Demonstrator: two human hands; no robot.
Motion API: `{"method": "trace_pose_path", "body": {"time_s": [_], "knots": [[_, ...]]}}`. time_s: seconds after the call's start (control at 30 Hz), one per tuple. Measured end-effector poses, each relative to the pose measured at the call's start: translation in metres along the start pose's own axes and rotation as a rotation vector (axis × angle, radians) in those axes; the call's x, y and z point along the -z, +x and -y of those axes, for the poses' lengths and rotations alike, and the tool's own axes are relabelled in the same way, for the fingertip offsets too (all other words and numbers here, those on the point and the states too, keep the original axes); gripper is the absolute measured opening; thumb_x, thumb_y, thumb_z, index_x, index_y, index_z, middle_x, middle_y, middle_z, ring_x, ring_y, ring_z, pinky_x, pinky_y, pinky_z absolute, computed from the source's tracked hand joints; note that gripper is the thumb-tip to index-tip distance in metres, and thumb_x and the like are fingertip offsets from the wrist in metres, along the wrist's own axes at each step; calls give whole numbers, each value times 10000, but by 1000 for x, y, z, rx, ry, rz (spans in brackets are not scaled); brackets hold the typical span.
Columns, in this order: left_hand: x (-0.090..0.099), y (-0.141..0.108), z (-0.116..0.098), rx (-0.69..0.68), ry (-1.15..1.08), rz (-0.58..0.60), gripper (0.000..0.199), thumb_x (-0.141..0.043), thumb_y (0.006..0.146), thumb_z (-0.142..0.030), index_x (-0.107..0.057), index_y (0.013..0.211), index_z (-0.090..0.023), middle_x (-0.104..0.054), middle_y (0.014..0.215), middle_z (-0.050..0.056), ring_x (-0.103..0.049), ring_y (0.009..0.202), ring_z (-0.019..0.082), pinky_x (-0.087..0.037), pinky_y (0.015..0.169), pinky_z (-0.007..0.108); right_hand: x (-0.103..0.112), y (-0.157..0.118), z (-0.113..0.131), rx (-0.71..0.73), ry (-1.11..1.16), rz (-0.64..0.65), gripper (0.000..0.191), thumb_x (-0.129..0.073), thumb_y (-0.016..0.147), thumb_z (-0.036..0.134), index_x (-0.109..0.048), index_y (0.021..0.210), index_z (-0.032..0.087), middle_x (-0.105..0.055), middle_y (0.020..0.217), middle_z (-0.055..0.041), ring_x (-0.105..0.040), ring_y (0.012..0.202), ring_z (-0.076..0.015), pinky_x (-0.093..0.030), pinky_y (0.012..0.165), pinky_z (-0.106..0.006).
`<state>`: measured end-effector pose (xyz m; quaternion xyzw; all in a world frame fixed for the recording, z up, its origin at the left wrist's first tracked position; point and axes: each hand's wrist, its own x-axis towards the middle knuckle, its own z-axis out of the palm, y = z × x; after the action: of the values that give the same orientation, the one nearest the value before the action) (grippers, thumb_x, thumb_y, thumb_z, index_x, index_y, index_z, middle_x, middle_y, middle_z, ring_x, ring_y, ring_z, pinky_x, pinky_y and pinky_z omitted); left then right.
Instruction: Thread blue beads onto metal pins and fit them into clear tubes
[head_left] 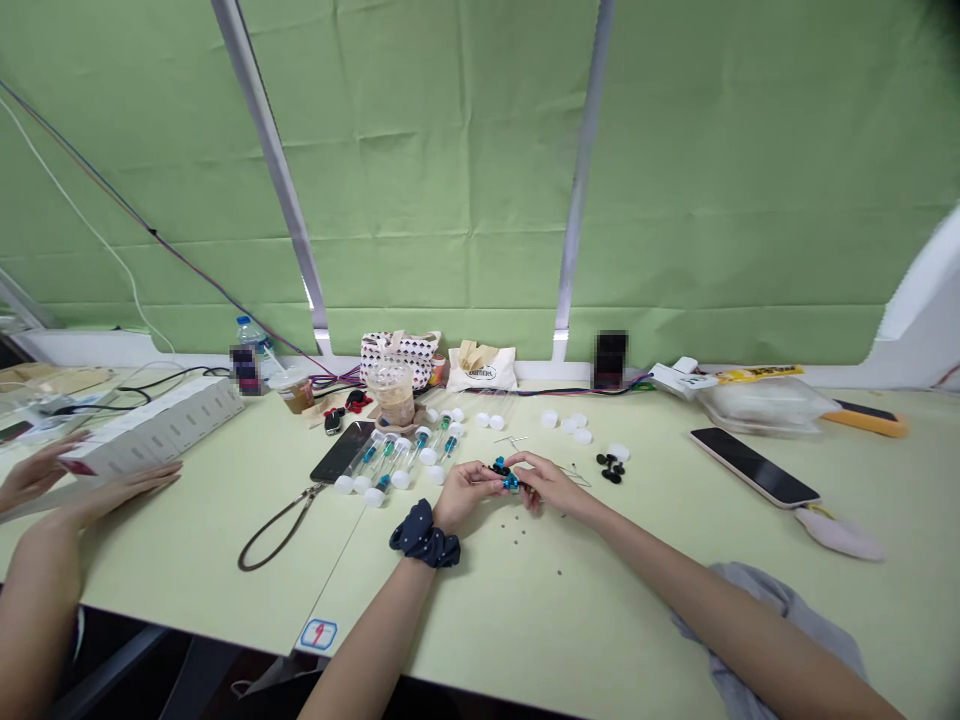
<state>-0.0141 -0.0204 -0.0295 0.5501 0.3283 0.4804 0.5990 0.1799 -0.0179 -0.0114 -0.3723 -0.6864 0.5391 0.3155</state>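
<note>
A small blue-and-black part (510,482) is held between both hands above the table; its exact kind is too small to make out. My left hand (466,492), with a dark dotted scrunchie (426,536) at the wrist, pinches it from the left. From the right, the fingers of my right hand (549,482) are closed around its other side. Several tiny dark pieces (516,542) lie scattered on the table just below. Thin metal rods (576,474) rest beside my right hand, and black round pieces (612,468) sit farther right.
Clear tubes with white caps (402,480) lie left of my hands near a phone (342,452). Loose white caps (577,428) and a drink cup (391,396) stand behind. Another phone (754,466) lies right. At far left, another person's hands (124,492) touch a white box (161,425).
</note>
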Motion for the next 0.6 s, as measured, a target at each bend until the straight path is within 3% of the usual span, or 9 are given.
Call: {"method": "trace_pose_path", "body": {"time_s": [0.17, 0.37, 0.53, 0.6], "knots": [[1, 1, 1, -2, -8, -44, 326, -787, 583, -333, -636, 734, -86, -702, 765, 112, -662, 695, 201, -501, 710, 333, 0, 1, -1, 77, -32, -81, 485, -619, 716, 505, -498, 1078, 205, -525, 750, -4, -539, 657, -128, -455, 431, -191], [-1, 0, -1, -1, 9, -12, 318, -784, 592, -331, -641, 737, -87, -699, 752, 109, -656, 677, 191, -507, 713, 334, 1, 1, -2, -1, -15, -45, 442, -463, 816, 541, -494, 1069, 180, -530, 593, 18, -527, 516, -106, -450, 438, -206], [-1, 1, 0, -1, 12, -37, 332, -784, 585, -348, -636, 734, -92, -703, 781, 115, -662, 699, 201, -511, 714, 335, 2, 2, -2, 55, -49, -113, 481, -631, 696, 521, -527, 1033, 195, -540, 805, -27, -553, 664, -133, -461, 424, -197], [0, 1, 0, 5, 13, -39, 330, -782, 589, -343, -633, 738, -89, -703, 796, 121, -664, 707, 203, -509, 712, 329, 2, 3, -4, 80, -57, -138, 484, -648, 676, 519, -542, 1015, 190, -525, 799, -26, -550, 690, -143, -464, 425, -199]]}}
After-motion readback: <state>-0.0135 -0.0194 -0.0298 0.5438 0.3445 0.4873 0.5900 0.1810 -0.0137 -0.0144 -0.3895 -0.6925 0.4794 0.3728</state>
